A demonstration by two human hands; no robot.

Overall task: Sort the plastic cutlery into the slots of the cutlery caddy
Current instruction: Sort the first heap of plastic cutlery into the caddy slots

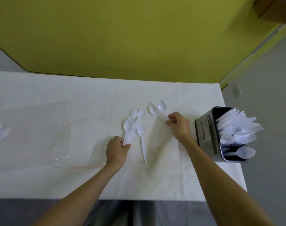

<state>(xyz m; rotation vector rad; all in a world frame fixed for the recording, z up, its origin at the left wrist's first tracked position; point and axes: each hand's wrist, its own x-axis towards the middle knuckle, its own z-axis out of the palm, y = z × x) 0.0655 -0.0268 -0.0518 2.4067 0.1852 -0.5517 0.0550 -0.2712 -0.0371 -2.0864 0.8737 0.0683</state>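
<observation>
White plastic spoons lie scattered near the middle of a desk (73, 98) covered in a pale cloth. A cluster of spoons (133, 121) fans out to the left of centre, bowls pointing away from the viewer, handles gathered toward the left hand (117, 150). That hand's grip is closed on the bundled handle ends, thumb pressed over them at the near end, so the bowls stick out beyond the fingers. One loose spoon (142, 141) lies just beside this bundle to the right, its handle running toward the viewer; it cannot be told whether it touches the bundle.

Two more spoons (157, 108) lie a little to the right, bowls away from the viewer and handles slanting toward the right hand (178, 126). The right hand's grip is a pinch: thumb and fingertips are pressed together on the handle ends of this pair, with the bowls up and to the left of the hand.

At the desk's right edge stands a dark cutlery caddy (206, 134), near the right hand but apart from it. Its far slot is crowded with white plastic forks (240, 128), tines leaning to the right. The near slot holds one white spoon (244, 151), bowl up.

Behind the desk is a yellow-green wall (122, 38); grey floor (269, 111) shows to the right.
</observation>
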